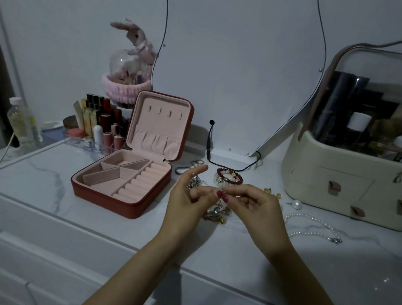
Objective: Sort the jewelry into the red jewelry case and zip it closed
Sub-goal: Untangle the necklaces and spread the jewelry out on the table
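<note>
While the red jewelry case (128, 169) sits open and empty on the white worktop (42, 185), left of the middle of the frame, both hands meet just right of it. The left hand (187, 200) and right hand (256, 208) each pinch a tangle of small jewelry (216, 211) with their fingertips. A red bead bracelet (229, 176) lies behind them, and a pearl necklace (311, 226) at the right.

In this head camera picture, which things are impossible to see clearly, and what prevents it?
- Head view: the small piece pinched between the left hand and right hand is too small and partly covered by the fingers.
- The jewelry pile under the hands is tangled, dim and partly hidden.
- The cosmetic organizer is cut off by the right edge.
- The red jewelry case zipper is too small.
</note>
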